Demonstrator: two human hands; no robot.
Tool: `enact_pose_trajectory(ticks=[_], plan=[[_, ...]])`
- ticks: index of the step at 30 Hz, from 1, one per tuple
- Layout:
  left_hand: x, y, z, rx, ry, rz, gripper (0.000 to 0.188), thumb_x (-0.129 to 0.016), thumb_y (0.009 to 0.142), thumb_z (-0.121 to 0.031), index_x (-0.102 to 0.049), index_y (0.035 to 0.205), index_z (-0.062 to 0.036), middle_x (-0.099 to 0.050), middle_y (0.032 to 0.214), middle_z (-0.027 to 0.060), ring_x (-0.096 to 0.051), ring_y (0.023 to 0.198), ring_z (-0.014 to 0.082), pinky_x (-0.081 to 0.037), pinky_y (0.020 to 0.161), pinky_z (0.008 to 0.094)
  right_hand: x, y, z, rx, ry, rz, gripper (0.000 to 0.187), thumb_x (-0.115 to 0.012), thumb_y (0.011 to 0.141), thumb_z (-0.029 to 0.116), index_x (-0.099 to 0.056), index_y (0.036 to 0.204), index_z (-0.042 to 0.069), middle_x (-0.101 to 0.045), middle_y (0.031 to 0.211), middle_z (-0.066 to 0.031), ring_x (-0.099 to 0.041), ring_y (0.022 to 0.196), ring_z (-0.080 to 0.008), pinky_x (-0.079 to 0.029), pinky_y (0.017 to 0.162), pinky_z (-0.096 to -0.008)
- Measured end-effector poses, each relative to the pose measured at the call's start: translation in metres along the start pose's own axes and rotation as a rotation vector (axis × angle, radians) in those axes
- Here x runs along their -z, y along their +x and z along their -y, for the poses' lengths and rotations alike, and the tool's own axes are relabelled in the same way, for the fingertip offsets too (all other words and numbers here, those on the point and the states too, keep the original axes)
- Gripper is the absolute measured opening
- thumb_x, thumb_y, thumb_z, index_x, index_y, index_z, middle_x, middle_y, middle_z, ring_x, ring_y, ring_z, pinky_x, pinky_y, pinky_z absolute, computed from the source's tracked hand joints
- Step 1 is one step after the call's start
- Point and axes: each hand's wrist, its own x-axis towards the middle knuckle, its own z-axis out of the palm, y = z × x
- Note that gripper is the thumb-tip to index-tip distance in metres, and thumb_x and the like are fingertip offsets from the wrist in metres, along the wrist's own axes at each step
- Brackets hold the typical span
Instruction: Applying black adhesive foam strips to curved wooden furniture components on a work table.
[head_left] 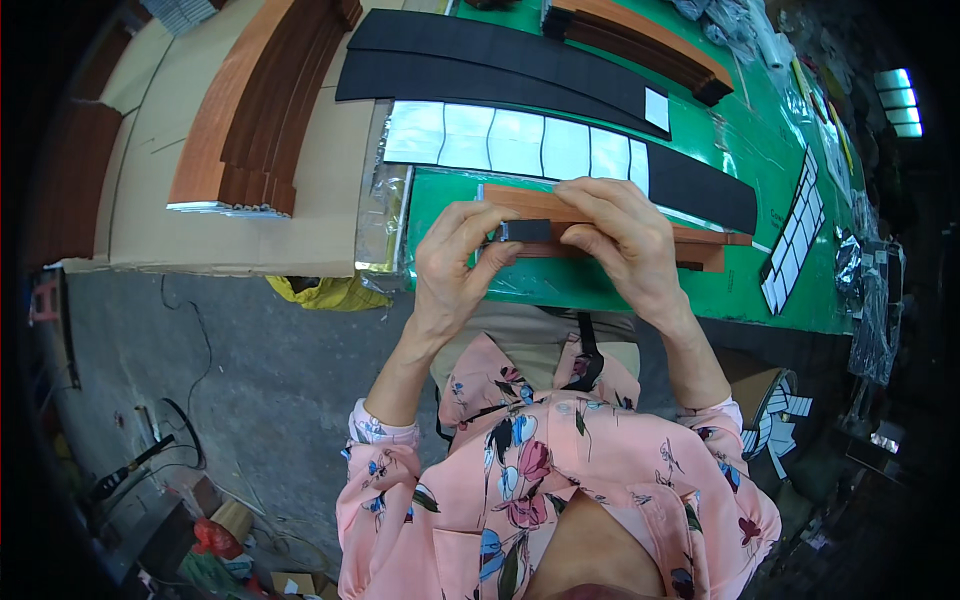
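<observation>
A small black block sits level before reddish-brown, long, slim strips lying crosswise.

From here I count two bare hands, one small black block, at least three stacks of reddish-brown slats, two pieces bearing rows of white patches, one green counter and one yellow plastic bag.

The hands grip a small black block and brown strips above a green tabletop.
</observation>
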Motion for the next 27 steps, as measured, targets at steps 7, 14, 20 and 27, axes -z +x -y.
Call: enact_pose_trajectory(ticks=[7,14,20,27], plan=[[-0.007,0.002,0.005,-0.248,0.174,-0.035,0.033,-0.068,0.073,0.005,-0.063,0.104,-0.0043,-0.06,0.094,0.0114,-0.059,0.077,0.0204,-0.046,0.061,0.0275,-0.004,-0.017,-0.005,0.161,-0.122,0.005,0.031,-0.066,0.067,0.006,-0.066,0.098,0.007,-0.062,0.094,-0.0061,-0.06,0.087,-0.0249,-0.051,0.07,-0.034],[-0.009,0.001,0.005,-0.376,0.445,-0.029,0.038,-0.067,0.066,0.001,-0.064,0.102,-0.0117,-0.059,0.088,0.0095,-0.056,0.064,0.0229,-0.044,0.053,0.0313,0.001,-0.018,-0.008,0.16,-0.078,-0.027,0.03,-0.063,0.067,0.005,-0.061,0.097,0.005,-0.058,0.098,-0.0064,-0.057,0.094,-0.0259,-0.05,0.077,-0.034],[0.003,-0.003,-0.008,-0.28,0.5,0.104,0.043,-0.071,0.067,0.003,-0.059,0.107,-0.0087,-0.056,0.095,0.014,-0.057,0.078,0.0289,-0.045,0.064,0.038,0.088,-0.01,-0.038,-0.038,0.142,0.26,0.041,-0.065,0.079,0.007,-0.056,0.119,0.006,-0.061,0.109,-0.0137,-0.06,0.098,-0.0303,-0.049,0.084,-0.0384],[-0.012,0.03,-0.055,-0.419,0.709,0.199,0.036,-0.071,0.071,-0.024,-0.061,0.1,-0.0063,-0.056,0.106,0.0144,-0.053,0.099,0.0347,-0.039,0.085,0.0457,0.138,0.023,-0.221,-0.124,-0.214,0.141,0.02,-0.062,0.082,0.01,-0.063,0.1,0.002,-0.062,0.088,-0.0139,-0.062,0.083,-0.0282,-0.049,0.071,-0.0369]])
